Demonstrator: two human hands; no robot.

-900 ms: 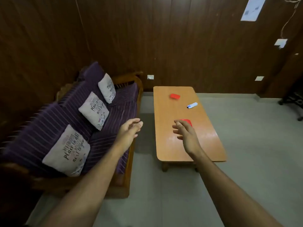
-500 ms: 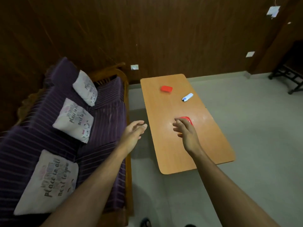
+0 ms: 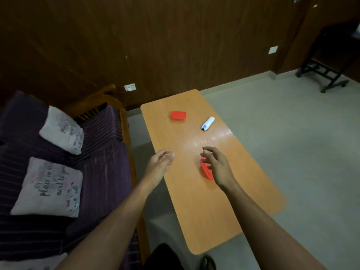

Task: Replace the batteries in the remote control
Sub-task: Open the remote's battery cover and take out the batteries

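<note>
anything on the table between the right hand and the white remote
Nothing visible. The right hand hovers over a red container; from there to the white remote the wooden table is bare.

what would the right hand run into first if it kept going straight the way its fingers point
Probably nothing soon: the right hand points up the table over bare wood, between the red case and the white remote. Its height is unclear from this one view.

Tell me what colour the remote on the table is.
The remote is white with a blue patch near its closer end, seen in the head view.
</note>
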